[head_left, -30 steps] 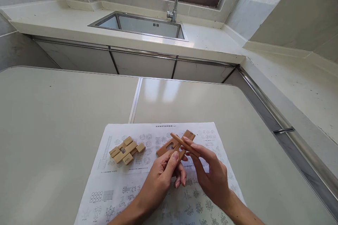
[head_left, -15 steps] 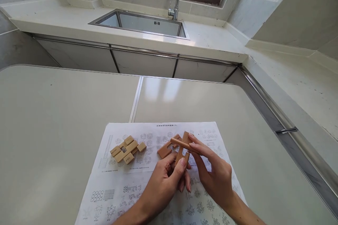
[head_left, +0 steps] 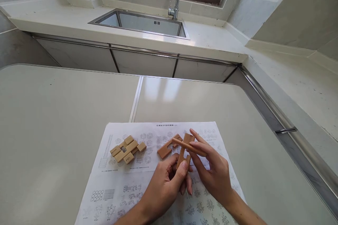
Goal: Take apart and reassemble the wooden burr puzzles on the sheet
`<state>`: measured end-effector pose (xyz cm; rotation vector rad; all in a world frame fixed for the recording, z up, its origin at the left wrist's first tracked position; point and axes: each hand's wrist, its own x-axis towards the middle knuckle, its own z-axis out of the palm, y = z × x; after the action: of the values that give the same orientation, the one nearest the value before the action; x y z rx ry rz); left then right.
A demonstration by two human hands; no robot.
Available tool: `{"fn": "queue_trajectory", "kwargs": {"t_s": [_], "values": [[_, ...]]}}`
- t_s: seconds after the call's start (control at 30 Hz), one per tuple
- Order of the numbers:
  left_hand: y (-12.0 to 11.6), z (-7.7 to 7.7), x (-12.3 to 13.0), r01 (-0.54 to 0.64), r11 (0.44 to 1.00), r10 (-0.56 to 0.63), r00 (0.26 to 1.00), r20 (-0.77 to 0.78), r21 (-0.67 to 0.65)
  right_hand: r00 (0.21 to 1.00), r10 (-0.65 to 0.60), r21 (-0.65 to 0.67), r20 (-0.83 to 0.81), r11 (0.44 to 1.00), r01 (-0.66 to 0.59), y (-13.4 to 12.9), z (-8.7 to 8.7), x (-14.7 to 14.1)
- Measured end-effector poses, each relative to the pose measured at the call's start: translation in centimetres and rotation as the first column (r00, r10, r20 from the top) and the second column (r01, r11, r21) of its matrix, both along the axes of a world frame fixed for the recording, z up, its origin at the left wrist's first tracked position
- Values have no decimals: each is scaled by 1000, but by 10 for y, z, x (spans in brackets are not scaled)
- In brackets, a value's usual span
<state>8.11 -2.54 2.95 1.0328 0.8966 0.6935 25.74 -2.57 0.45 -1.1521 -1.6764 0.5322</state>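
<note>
My left hand (head_left: pixel 169 179) pinches a notched wooden puzzle piece (head_left: pixel 188 138) by its lower end, thumb on top. Between the thumb and fingers of my right hand (head_left: pixel 215 165) is a thin wooden stick (head_left: pixel 185 144), lying slantwise across that piece; whether it sits in the notch I cannot tell. Just behind my left hand, a reddish notched wooden piece (head_left: pixel 164 151) rests on the printed sheet (head_left: pixel 148 179). Farther left on the paper lies a group of lighter wooden blocks (head_left: pixel 129 149), fitted together in a flat cross-like cluster.
The sheet carries small diagrams and lies on a pale table (head_left: pixel 66 112) with a seam strip (head_left: pixel 136 95) running away from me. Beyond it stand a counter with a steel sink (head_left: pixel 142 24) and a faucet (head_left: pixel 174 10). Another counter (head_left: pixel 298 77) runs along the right.
Both hands have shifted slightly right with their pieces. My right index finger has lifted off the notched piece, and more of the stick shows. The pieces on the sheet stay put.
</note>
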Motion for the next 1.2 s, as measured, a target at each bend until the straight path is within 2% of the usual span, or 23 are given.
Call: {"fn": "queue_trajectory", "kwargs": {"t_s": [0.17,0.37,0.63,1.0,1.2], "values": [[0,1,0,-4,1000,4,1000,1,13,999,-39,-13,-5,999,39,0,-2,0],[0,2,0,1,1000,-1,1000,0,5,989,-125,70,80,990,120,0,-3,2],[0,4,-1,14,1000,-14,1000,13,8,989,-122,114,84,987,112,1,6,0],[1,4,-1,20,1000,-21,999,34,8,988,-125,136,93,984,112,0,3,2],[0,3,-2,32,999,-31,996,80,-6,994,-62,124,88,991,50,0,5,1]]}}
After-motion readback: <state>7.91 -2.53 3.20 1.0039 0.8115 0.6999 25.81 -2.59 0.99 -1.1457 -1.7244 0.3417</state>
